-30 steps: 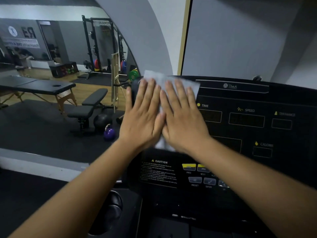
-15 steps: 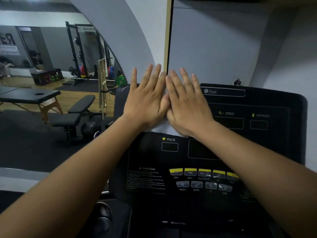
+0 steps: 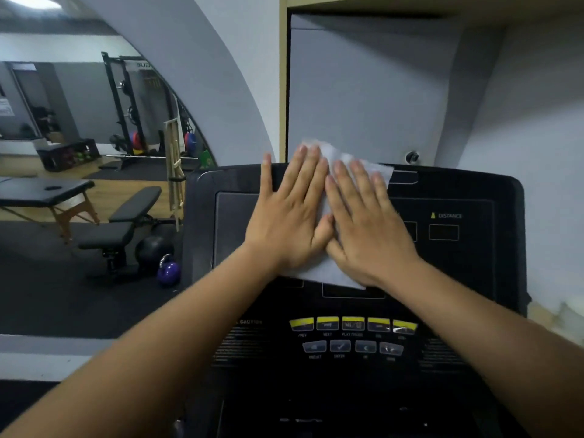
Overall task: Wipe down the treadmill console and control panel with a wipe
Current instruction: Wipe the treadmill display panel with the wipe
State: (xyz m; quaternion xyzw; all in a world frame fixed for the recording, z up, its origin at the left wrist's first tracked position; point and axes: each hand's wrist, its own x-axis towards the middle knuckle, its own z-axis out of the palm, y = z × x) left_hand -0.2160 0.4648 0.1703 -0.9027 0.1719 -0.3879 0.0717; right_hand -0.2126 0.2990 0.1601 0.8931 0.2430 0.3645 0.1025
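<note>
1. Left hand (image 3: 290,213) and right hand (image 3: 369,229) both lie flat, with the fingers straight and slightly spread. The palms press down; neither hand curls round or pinches anything.
2. Under both palms is the wipe (image 3: 324,271), which I hold against the console (image 3: 505,248) by pressure alone. My thumbs meet over its middle.
3. The wipe sits at the upper middle of the console. Its long axis runs from the top edge down toward me and leans a little to the right at the top. One upper corner pokes past the top edge with nothing behind it. The lower edge shows below my wrists, well above the buttons (image 3: 352,324).
4. What matters for the coming move is where bare console lies from my hands.
   - The DISTANCE window (image 3: 443,232) is to the right, toward the right edge, and my right hand is nearer to it.
   - The grey pane (image 3: 234,229) is to the left, just beside my left hand.
   - The buttons lie straight below both hands, toward the bottom edge.
5. I judge that most of the face has yet to be covered.
   - A sideways sweep would drag the wipe broadside, with one hand leading.
   - A downward pull would run along its length to the buttons.
6. Nothing grips the wipe, so I think it may bunch up or slip out as I slide, most likely at the loose top corner.
</note>
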